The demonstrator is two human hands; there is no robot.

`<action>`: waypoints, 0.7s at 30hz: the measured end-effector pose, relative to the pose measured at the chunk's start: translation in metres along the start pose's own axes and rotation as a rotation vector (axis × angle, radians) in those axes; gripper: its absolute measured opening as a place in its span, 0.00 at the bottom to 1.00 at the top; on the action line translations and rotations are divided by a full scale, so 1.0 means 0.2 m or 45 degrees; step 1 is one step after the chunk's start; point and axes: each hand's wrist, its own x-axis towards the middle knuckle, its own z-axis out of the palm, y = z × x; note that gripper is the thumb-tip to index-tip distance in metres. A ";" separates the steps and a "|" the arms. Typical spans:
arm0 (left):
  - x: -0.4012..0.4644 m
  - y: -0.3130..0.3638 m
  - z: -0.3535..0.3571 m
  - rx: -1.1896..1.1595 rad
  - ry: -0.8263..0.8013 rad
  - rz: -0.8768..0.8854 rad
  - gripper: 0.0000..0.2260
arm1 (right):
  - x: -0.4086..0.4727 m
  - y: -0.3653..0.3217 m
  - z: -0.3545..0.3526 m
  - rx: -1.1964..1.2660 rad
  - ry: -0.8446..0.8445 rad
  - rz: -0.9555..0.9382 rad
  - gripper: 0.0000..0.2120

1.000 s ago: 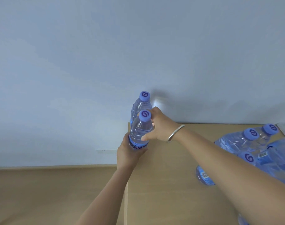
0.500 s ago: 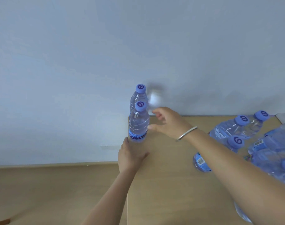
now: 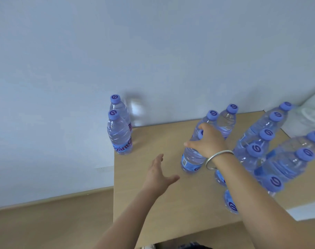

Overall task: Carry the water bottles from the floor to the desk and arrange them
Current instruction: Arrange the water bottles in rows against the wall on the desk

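Two hands differ: right hand point(image 3: 209, 141) grip curls round a bottle point(image 3: 193, 155) (upright), left hand point(image 3: 157, 174) spread, holding nothing.

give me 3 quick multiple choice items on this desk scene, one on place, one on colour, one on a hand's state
1. Where do the two arranged bottles stand?
A. desk's far left corner
B. floor
C. desk's near right edge

2. What colour are the bottle caps?
A. red
B. purple-blue
C. white

3. What is the right hand doing?
A. hanging idle
B. gripping a bottle
C. pressing flat on the desk

Answers: 1 A, they stand by the wall at the left edge. 2 B, every visible cap shows it. 3 B, its fingers curl round the bottle's upper body.
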 end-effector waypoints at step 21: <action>-0.29 0.30 -0.12 -0.505 0.216 0.128 0.29 | -0.29 -0.30 -0.25 0.225 0.194 -0.446 0.25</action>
